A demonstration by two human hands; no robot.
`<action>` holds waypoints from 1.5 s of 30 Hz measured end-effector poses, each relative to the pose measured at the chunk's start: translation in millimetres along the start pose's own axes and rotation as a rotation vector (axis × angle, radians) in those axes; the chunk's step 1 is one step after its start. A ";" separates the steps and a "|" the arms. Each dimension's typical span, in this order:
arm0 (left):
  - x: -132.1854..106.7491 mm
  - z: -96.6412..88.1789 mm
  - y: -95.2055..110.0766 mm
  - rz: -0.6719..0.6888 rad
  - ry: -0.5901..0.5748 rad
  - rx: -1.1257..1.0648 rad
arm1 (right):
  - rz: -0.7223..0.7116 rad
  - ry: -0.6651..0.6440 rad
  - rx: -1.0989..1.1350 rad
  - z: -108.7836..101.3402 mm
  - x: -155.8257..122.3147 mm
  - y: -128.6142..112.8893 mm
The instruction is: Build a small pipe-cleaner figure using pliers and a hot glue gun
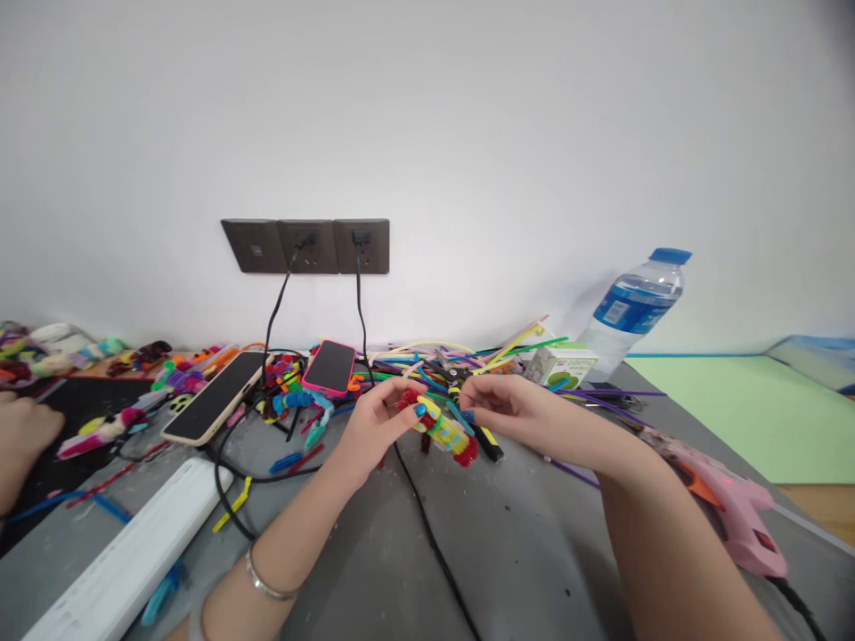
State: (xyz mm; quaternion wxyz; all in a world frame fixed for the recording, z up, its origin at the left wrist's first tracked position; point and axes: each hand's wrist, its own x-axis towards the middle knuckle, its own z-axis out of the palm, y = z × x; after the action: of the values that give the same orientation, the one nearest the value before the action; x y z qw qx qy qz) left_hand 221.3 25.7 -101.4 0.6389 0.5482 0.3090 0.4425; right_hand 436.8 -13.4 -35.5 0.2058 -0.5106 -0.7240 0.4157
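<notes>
My left hand point(375, 424) pinches the upper end of a small figure point(444, 433) wound from yellow, blue and red pipe cleaners, held just above the grey table point(521, 552). My right hand point(508, 406) is closed in a pinch beside the figure's right side, on a thin blue pipe cleaner strand running from it. A silver bracelet sits on my left wrist. A heap of loose coloured pipe cleaners point(460, 356) lies just behind both hands.
Two phones point(330, 366) point(215, 395) charge on black cables from wall sockets point(307, 246). A pink glue gun point(731, 507) lies right, a water bottle point(634, 312) and small green carton point(562, 363) behind. White power strip point(126, 556) left. Another person's hand point(23, 436) far left.
</notes>
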 end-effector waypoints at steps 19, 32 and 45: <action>-0.9 0.4 2.0 0.005 0.009 -0.003 | -0.019 0.021 0.010 -5.8 -3.7 -0.4; -1.0 0.6 1.9 -0.008 0.018 -0.016 | -0.326 0.589 0.240 -18.0 -16.0 -6.0; -0.4 -0.3 0.7 -0.001 0.022 0.008 | -0.273 0.522 0.032 -12.3 -12.6 -12.2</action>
State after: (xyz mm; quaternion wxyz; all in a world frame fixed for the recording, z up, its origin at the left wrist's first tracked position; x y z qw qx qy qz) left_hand 220.7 25.6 -100.9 0.6334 0.5456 0.3182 0.4471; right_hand 443.7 -21.6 -17.0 0.4473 -0.4950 -0.7017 0.2502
